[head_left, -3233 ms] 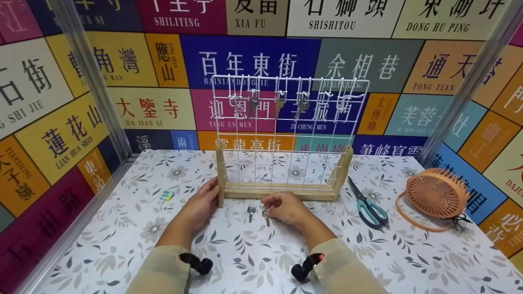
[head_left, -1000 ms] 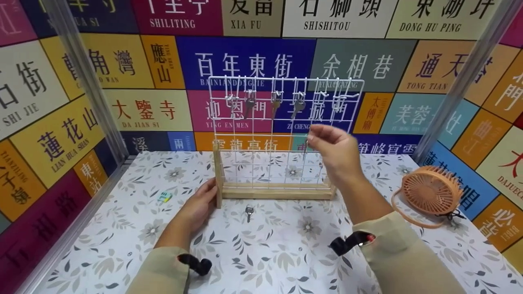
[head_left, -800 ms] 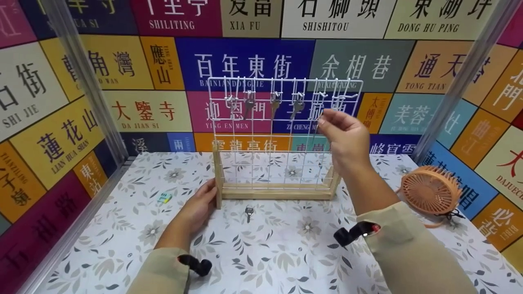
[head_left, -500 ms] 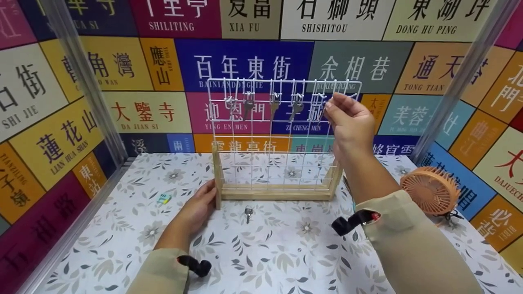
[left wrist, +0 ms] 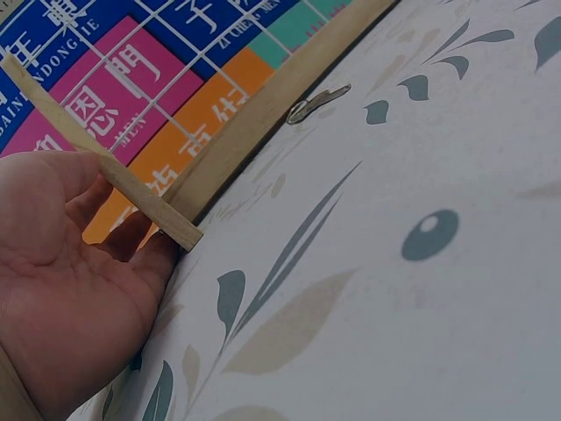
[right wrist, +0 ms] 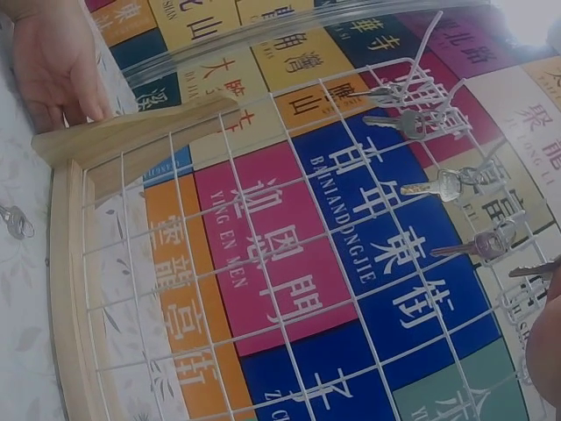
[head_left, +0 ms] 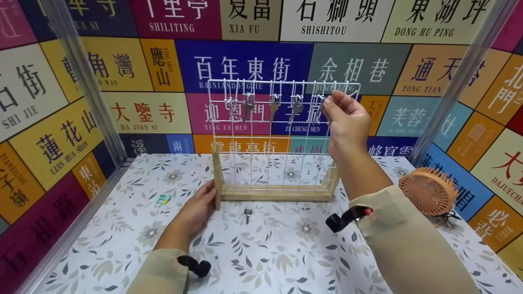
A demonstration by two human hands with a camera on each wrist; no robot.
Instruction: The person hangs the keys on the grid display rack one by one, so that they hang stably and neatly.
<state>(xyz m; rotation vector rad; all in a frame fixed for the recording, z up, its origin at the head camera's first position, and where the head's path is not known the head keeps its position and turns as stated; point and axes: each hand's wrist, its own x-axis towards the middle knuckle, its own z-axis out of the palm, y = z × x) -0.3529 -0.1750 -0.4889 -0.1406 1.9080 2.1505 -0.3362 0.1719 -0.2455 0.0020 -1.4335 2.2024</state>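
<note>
A white wire grid rack [head_left: 282,134] on a wooden base [head_left: 278,192] stands mid-table. Three keys [head_left: 273,104] hang from hooks along its top row, seen too in the right wrist view as keys [right wrist: 443,186]. My right hand [head_left: 329,102] is raised to the top row, right of those keys, and pinches a key [right wrist: 533,270] at a hook. My left hand [head_left: 208,192] rests with relaxed fingers against the rack's left wooden post [left wrist: 131,189]. One more key [head_left: 247,212] lies on the table in front of the base, also visible as the loose key [left wrist: 317,101].
An orange hand fan [head_left: 429,192] with a strap lies at the right. A small green and yellow object [head_left: 164,199] sits on the floral tablecloth at the left. Colourful sign panels wall in the table on three sides, with metal posts [head_left: 86,77] at the corners.
My right hand picked one of two keys off the table and carried it up and right to the rack's top row. The left hand stayed at the post. My arm now hides the scissors.
</note>
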